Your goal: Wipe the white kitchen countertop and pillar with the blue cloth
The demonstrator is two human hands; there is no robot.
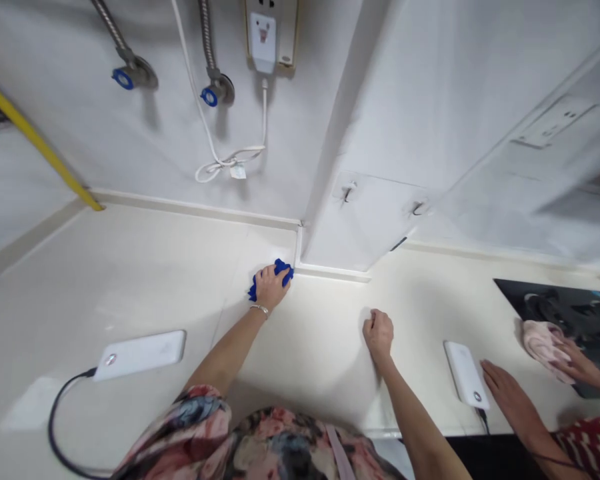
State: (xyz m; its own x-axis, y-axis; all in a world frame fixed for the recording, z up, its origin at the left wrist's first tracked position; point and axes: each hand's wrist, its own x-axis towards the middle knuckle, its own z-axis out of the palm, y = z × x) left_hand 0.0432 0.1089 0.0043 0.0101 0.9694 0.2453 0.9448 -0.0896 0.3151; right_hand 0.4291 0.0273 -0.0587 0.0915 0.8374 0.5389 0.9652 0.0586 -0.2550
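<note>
My left hand (273, 285) presses a crumpled blue cloth (284, 268) onto the white countertop (180, 267), close to the inner corner where the wall juts out. Bits of the cloth show on both sides of the fingers, which are closed over it. My right hand (379, 333) rests on the countertop further right, in front of the jutting wall. Its fingers are curled into a loose fist, and nothing shows in them.
White power banks lie left (143, 355) and right (466, 375), with cables attached. Another person's hand (573, 360) holds a pink cloth (541, 343) beside a black stove (575, 313). A yellow pipe (40, 143), two valves and a plugged-in charger (263, 41) line the wall.
</note>
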